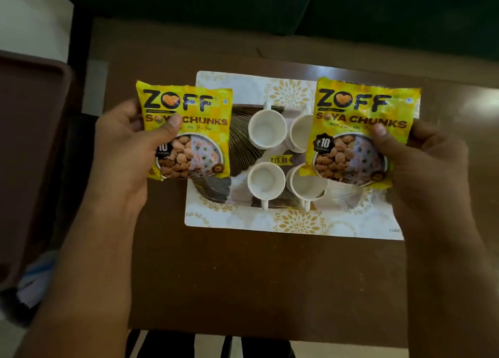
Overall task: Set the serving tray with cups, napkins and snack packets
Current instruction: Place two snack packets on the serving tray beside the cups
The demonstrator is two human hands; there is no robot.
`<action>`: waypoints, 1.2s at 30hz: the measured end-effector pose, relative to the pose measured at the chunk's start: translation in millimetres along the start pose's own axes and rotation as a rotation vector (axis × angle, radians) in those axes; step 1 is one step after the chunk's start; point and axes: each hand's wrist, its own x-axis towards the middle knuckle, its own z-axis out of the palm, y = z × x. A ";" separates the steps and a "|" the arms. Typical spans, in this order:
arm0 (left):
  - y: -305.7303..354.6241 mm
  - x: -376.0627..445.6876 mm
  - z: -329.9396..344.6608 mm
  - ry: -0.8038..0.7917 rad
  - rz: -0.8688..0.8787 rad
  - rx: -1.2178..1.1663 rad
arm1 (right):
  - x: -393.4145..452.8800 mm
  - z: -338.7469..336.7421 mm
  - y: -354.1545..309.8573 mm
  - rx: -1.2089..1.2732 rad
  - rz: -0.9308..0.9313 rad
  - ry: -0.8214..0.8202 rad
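A white serving tray [270,224] with gold flower and dark fan prints lies on the brown table. Several empty white cups [266,129] stand in its middle, two behind and two in front. My left hand [127,152] grips a yellow soya chunks packet [186,130] by its left edge, thumb on the front, held over the tray's left end. My right hand [426,166] grips a second yellow soya chunks packet [359,130] by its right edge, above the tray's right part. That packet hides parts of the two right cups. No napkins are visible.
The brown table [256,282] extends toward me, with its front edge near the bottom. A dark brown tray-like edge [32,141] stands at the left. Something white and blue [37,279] lies low at the left. A dark green surface fills the back.
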 end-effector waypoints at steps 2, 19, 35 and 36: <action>-5.9 0.6 5.7 0.018 0.001 0.026 | 2.1 -12.8 2.8 -0.063 -0.045 0.057; -61.0 2.9 41.4 0.032 0.009 0.217 | 20.1 -22.1 67.7 -0.296 0.052 0.076; -76.6 -0.2 47.3 0.141 0.173 0.610 | 3.9 -1.3 87.1 -0.718 -0.168 0.262; -77.2 -2.0 45.8 0.139 0.181 0.621 | 1.4 1.2 87.0 -0.751 -0.166 0.257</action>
